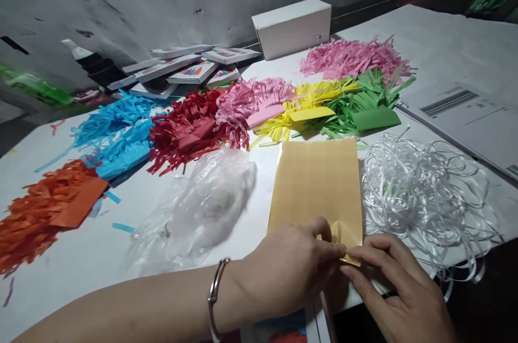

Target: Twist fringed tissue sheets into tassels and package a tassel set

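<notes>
Golden sheet (318, 186), near edge partly hidden by left hand (289, 265), left grip unclear, right hand (407, 292) pinching that edge

Legible wording: none you can read.
Item 1: white box (295, 31), along your tabletop's (40, 300) far edge; small dark print (320, 38) at its lower right, too small to read.
Item 2: flat white package (481, 135), toward your tabletop's right edge; barcode-like stripes (449, 102), fine print illegible.
</notes>
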Demonstrator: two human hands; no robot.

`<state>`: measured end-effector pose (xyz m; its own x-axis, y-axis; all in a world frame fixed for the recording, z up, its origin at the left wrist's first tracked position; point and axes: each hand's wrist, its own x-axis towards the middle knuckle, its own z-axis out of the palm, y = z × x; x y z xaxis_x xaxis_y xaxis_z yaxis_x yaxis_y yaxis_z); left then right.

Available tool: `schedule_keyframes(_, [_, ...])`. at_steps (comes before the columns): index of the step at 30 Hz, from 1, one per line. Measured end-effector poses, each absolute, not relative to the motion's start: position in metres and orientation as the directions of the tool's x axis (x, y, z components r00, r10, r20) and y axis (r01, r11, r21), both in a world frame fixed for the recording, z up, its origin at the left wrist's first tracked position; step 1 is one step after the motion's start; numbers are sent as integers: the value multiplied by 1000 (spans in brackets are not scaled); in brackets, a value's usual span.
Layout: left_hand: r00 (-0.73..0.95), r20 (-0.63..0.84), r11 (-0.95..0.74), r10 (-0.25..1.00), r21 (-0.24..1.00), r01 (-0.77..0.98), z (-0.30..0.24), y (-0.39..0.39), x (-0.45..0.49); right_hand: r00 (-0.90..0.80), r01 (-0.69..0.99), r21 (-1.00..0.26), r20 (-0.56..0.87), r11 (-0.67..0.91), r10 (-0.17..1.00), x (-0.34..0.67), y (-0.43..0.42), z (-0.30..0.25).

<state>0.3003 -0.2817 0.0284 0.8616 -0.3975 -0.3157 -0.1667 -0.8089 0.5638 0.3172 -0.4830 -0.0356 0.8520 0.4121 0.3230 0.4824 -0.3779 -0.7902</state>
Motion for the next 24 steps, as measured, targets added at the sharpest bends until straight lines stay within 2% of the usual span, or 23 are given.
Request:
schedule_keyframes(5, [874, -254, -770, -413, 610, -186, 32, -280, 302, 813, 553, -728, 366, -405, 452, 323, -486, -36])
schedule_keyframes(9, [861, -303, -786, -408, 596, -163, 32, -278, 303, 793, 583, -691, 371, -427, 483, 325, -488, -38])
schedule_keyframes(17, [865, -316, -810, -390, 564, -160, 26, -282, 305, 595, 803, -417, 525, -426, 609, 333, -488, -28])
schedule_keyframes(22, [864, -316, -795, -393, 588, -147, 28, -281, 307, 542, 837, -337, 615, -430, 573, 330, -489, -34])
schedule_keyframes(24, [867, -296, -780, -401, 606, -155, 29, -280, 306, 502, 859, -283, 623, -426, 600, 328, -491, -36])
